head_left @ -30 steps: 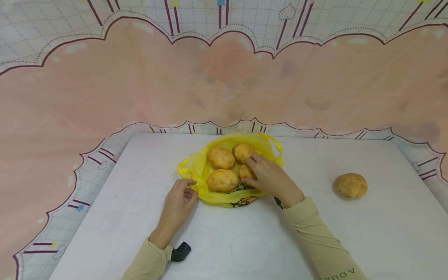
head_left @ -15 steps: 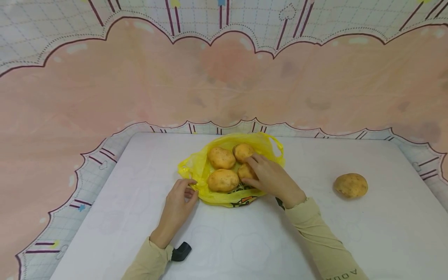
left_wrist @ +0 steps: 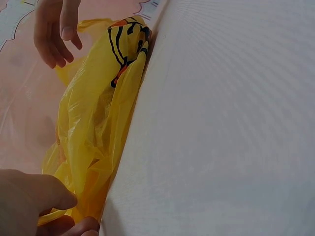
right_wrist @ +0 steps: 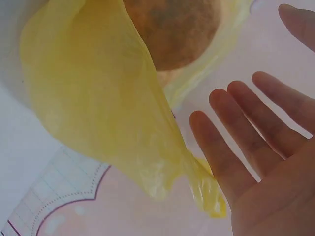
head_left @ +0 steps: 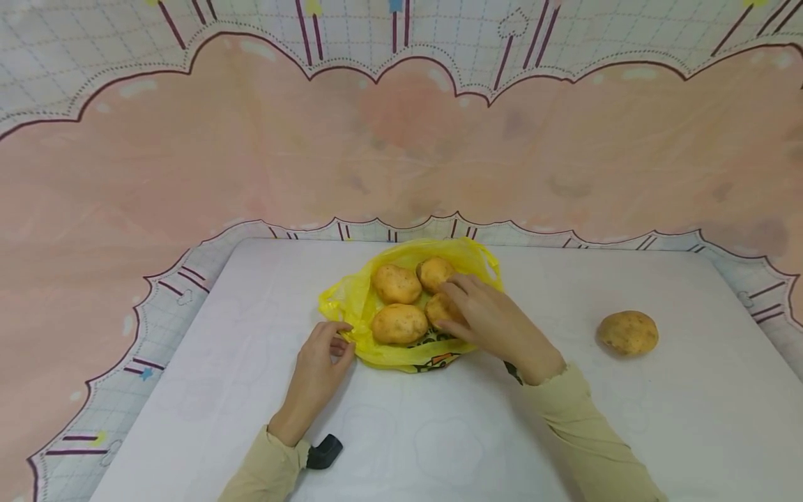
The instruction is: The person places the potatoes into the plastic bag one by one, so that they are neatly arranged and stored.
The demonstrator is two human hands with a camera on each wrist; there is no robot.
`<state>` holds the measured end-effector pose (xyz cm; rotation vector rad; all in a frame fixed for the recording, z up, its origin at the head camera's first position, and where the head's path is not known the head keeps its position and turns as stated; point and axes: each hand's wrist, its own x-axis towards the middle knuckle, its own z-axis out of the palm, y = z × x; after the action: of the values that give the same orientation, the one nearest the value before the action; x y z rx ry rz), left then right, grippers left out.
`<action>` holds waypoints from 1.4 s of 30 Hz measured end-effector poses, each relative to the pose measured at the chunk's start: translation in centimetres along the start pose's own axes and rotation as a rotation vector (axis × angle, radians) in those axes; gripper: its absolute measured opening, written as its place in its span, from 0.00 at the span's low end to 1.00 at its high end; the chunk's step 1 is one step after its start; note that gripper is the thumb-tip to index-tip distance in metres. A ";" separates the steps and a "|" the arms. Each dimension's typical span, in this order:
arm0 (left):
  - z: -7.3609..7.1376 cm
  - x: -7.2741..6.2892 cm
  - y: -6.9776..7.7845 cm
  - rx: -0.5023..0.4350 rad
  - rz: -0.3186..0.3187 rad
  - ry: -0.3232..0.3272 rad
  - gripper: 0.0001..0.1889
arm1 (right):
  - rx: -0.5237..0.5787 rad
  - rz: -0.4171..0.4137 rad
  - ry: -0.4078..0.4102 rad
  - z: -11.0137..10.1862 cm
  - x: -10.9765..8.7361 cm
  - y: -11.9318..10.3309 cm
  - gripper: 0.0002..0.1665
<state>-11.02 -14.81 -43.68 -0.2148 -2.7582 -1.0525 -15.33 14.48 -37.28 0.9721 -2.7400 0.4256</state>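
Observation:
A yellow plastic bag (head_left: 348, 300) lies spread on the table with several potatoes (head_left: 399, 323) in its open mouth. My left hand (head_left: 316, 366) is at the bag's near left edge; in the left wrist view its thumb and fingers pinch the yellow film. Over the bag's right side, my right hand (head_left: 498, 324) hovers above the right-hand potato (head_left: 442, 311), partly hiding it. In the right wrist view its fingers (right_wrist: 231, 123) are stretched out and spread, holding nothing, beside a potato (right_wrist: 182, 34) framed by the bag.
Another potato (head_left: 628, 333) lies alone on the white table (head_left: 414, 432), to the right of the bag. Behind the table hangs a pink patterned cloth (head_left: 301, 153). A black strap piece (head_left: 325, 452) sticks out at the left wrist.
My right hand has drawn back slightly to the right and toward me, and the bag's right handle loop has shifted a little inward. The left hand stays in place.

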 end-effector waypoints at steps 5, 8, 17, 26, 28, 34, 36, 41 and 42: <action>0.0 0.0 0.0 0.001 0.005 0.004 0.14 | -0.005 -0.030 0.036 -0.7 -0.6 -0.2 0.30; 0.1 0.0 -0.1 0.001 0.006 0.005 0.14 | -0.024 -0.044 0.045 -1.1 -1.0 -0.2 0.30; 0.0 0.0 0.0 -0.008 -0.003 -0.003 0.15 | -0.029 -0.053 0.069 -1.5 -2.5 0.3 0.30; 0.0 0.0 0.0 -0.009 0.003 -0.001 0.14 | -0.063 -0.075 0.095 -1.7 -3.7 1.4 0.29; 0.0 0.1 0.1 -0.012 0.008 0.000 0.14 | -0.068 -0.067 0.088 -1.8 -4.0 1.6 0.29; 0.0 0.1 0.1 -0.011 0.014 0.002 0.14 | -0.067 -0.038 0.066 -2.0 -4.8 2.1 0.31; 0.0 0.1 0.1 -0.007 0.013 0.002 0.14 | -0.072 -0.030 0.062 -2.1 -5.0 2.2 0.31; 0.0 0.1 0.2 0.002 0.006 0.004 0.15 | -0.078 -0.016 0.058 -2.4 -5.4 2.6 0.31; -0.1 0.0 0.2 0.003 0.004 0.004 0.15 | -0.077 -0.014 0.056 -2.4 -5.5 2.7 0.31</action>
<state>-11.02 -14.70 -43.51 -0.2176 -2.7547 -1.0471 -12.66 20.51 -37.13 0.9446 -2.6765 0.3370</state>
